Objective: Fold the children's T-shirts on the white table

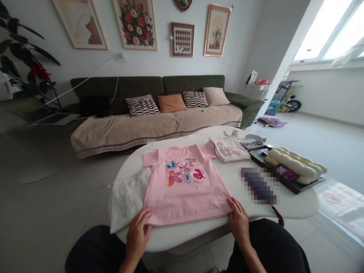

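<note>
A pink T-shirt (184, 201) lies spread flat on the white table, its neckline away from me and its hem towards me. Colourful painted shapes cover its chest. My left hand (139, 229) pinches the hem's left corner between thumb and fingers. At the right corner of the hem, my right hand (238, 218) grips the cloth in the same way. Under the shirt's left side is a light grey garment (127, 197) that hangs over the table edge. Beyond the right sleeve sits a folded white shirt (230, 149) with a pink print.
To the right on the table (159, 240) are a blurred-out dark object (258, 185) with a red tassel, a black tray (301, 188) bearing a cream puffy case (295, 165), and a plastic packet (251, 141). A green sofa (193, 84) with cushions stands behind.
</note>
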The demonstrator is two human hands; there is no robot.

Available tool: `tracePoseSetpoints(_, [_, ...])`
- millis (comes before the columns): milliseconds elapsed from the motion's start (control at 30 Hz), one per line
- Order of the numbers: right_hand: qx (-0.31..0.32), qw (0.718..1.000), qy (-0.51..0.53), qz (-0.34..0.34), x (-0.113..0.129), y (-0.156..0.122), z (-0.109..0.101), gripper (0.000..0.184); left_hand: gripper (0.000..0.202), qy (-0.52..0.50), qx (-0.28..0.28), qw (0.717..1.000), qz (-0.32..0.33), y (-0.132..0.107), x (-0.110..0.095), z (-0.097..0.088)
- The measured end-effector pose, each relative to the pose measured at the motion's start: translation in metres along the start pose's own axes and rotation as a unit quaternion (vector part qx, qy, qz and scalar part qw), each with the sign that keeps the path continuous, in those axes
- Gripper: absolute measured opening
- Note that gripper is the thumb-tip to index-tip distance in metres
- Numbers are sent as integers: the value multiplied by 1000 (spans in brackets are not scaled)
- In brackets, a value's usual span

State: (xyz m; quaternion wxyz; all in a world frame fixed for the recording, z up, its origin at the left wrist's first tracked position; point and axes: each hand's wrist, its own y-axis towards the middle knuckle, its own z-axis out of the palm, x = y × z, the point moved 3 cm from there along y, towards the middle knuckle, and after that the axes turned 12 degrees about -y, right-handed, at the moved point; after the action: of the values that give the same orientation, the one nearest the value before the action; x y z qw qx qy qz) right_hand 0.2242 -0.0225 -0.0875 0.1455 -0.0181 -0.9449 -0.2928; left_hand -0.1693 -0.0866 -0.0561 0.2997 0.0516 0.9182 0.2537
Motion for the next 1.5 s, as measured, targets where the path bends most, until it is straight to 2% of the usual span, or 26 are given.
tracePoseSetpoints(1500, [12,1000,-17,4,-2,0,4,46,34,-9,-4,1000,-1,1,-1,0])
